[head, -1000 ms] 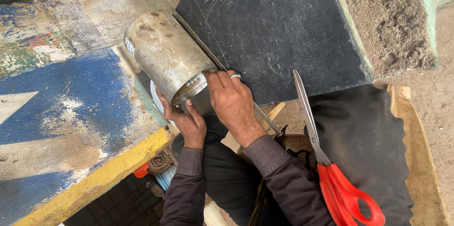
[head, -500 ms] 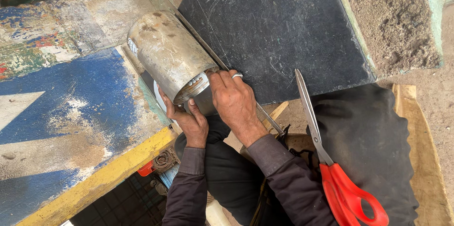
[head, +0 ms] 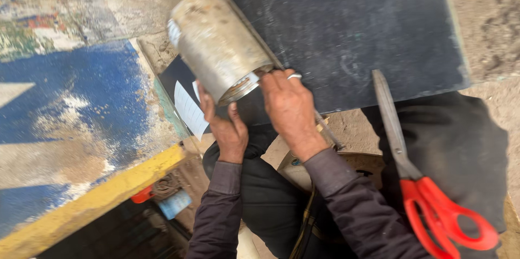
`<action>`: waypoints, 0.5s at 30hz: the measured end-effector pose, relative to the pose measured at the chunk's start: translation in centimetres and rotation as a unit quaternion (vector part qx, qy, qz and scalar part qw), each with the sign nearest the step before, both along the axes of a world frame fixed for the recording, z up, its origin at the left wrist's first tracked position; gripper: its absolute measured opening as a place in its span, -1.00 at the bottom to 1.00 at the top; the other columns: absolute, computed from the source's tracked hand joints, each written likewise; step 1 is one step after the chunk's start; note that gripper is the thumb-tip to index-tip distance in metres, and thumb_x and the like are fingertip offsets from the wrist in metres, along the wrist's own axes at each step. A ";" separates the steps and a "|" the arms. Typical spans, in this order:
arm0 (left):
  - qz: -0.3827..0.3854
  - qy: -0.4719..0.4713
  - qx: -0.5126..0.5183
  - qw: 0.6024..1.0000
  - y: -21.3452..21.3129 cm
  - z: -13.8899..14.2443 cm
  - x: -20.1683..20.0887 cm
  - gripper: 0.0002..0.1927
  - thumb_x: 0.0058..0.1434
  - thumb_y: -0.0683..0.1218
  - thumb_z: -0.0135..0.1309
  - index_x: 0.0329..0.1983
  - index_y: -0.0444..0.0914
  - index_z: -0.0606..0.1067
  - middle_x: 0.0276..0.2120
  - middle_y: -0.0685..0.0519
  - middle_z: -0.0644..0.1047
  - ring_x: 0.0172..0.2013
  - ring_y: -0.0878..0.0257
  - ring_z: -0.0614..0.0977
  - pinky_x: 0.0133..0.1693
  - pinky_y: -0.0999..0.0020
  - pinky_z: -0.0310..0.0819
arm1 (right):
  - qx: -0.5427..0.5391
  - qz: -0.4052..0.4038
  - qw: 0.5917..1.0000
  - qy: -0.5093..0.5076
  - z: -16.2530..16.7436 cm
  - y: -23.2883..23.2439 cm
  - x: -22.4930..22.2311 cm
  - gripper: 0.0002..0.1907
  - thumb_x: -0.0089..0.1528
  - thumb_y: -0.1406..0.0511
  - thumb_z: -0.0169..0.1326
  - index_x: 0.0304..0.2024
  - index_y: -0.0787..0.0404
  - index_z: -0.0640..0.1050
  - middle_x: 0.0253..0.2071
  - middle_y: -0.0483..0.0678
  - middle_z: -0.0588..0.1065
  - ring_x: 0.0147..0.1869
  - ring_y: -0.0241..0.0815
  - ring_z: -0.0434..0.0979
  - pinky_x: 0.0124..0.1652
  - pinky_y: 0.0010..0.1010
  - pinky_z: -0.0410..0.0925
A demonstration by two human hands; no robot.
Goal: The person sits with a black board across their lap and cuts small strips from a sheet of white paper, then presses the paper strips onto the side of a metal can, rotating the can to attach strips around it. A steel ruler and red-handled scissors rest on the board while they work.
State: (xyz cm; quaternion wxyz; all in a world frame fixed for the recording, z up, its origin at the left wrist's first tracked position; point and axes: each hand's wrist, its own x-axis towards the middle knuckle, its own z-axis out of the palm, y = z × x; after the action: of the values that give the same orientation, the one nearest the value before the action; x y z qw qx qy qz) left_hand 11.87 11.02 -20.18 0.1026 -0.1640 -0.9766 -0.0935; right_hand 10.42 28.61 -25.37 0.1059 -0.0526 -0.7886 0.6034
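A worn board painted blue and white with a yellow edge (head: 92, 129) fills the left side. A large dark sheet (head: 352, 31) lies across the top right, its near edge over the person's dark-clothed lap. On that sheet's left edge rests a dull grey metal cylinder (head: 216, 47), tilted, its open end toward the person. The right hand (head: 290, 110), a ring on one finger, curls over the cylinder's open rim, gripping it from the right. The left hand (head: 225, 126) cups the same rim from below, fingers bent around it. Red-handled scissors (head: 417, 183) lie closed on the right thigh, well apart from both hands. A white paper slip (head: 189, 110) sits just beside the left hand.
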 end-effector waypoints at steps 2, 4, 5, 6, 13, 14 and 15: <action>0.004 -0.001 0.017 1.000 -0.2 0.7 -0.1 -0.36 0.55 -0.15 -0.07 0.55 -0.10 -0.08 0.57 -0.27 0.00 0.58 -0.19 0.10 0.58 -0.08 0.06 | 0.035 0.002 0.999 0.008 0.6 -0.5 0.1 -0.92 0.30 0.38 0.19 -0.17 0.25 0.56 -0.22 0.00 0.53 -0.20 -0.05 0.53 -0.23 -0.28 0.46; -0.002 -0.001 0.039 0.999 -0.5 1.5 -0.1 -0.47 0.57 -0.13 -0.06 0.48 -0.15 0.01 0.56 -0.25 0.03 0.57 -0.19 0.12 0.56 -0.08 0.08 | 0.067 0.003 0.998 0.019 1.2 -1.1 0.3 -0.90 0.29 0.36 0.20 -0.17 0.24 0.57 -0.21 0.00 0.53 -0.19 -0.03 0.53 -0.25 -0.26 0.45; -0.005 -0.002 0.051 0.999 -0.8 1.9 -0.1 -0.51 0.58 -0.12 -0.06 0.45 -0.17 0.05 0.56 -0.24 0.04 0.56 -0.19 0.14 0.55 -0.08 0.10 | 0.082 0.003 0.996 0.026 1.4 -1.4 0.4 -0.90 0.29 0.36 0.21 -0.16 0.24 0.58 -0.21 0.00 0.53 -0.19 -0.02 0.53 -0.25 -0.26 0.44; 0.000 -0.003 0.045 0.999 -1.1 2.3 -0.1 -0.53 0.55 -0.11 -0.04 0.41 -0.20 0.10 0.54 -0.25 0.07 0.54 -0.17 0.17 0.52 -0.09 0.10 | 0.098 0.005 0.995 0.033 1.7 -1.8 0.5 -0.89 0.29 0.35 0.21 -0.15 0.24 0.59 -0.21 0.00 0.53 -0.19 -0.01 0.52 -0.26 -0.25 0.43; 0.030 -0.005 0.029 0.999 -3.8 4.9 0.4 -0.58 0.50 -0.09 0.01 0.36 -0.16 0.23 0.52 -0.14 0.14 0.52 -0.01 0.25 0.48 -0.19 0.08 | 0.185 -0.016 0.980 0.073 3.8 -5.2 0.7 -0.83 0.31 0.28 0.31 -0.10 0.21 0.65 -0.18 -0.04 0.56 -0.15 -0.06 0.54 -0.19 -0.23 0.43; 0.035 -0.015 0.029 0.999 -4.2 5.0 0.4 -0.56 0.49 -0.10 0.02 0.37 -0.14 0.23 0.52 -0.12 0.13 0.51 0.00 0.25 0.48 -0.21 0.07 | 0.192 -0.020 0.978 0.074 4.2 -5.8 0.7 -0.84 0.30 0.28 0.33 -0.12 0.20 0.65 -0.20 -0.05 0.56 -0.15 -0.07 0.55 -0.18 -0.24 0.44; 0.036 -0.014 0.041 0.998 -4.5 5.1 0.4 -0.55 0.49 -0.10 0.02 0.39 -0.11 0.22 0.53 -0.10 0.12 0.52 0.02 0.24 0.49 -0.22 0.05 | 0.198 -0.025 0.977 0.074 4.4 -6.3 0.6 -0.84 0.30 0.28 0.34 -0.13 0.19 0.66 -0.22 -0.06 0.57 -0.16 -0.07 0.56 -0.17 -0.25 0.44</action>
State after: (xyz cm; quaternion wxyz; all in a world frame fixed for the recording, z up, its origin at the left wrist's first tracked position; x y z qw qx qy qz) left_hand 12.27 6.49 -15.10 0.0984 -0.1235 -0.9786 -0.1323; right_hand 11.02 22.28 -20.95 0.1869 -0.0056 -0.8812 0.4342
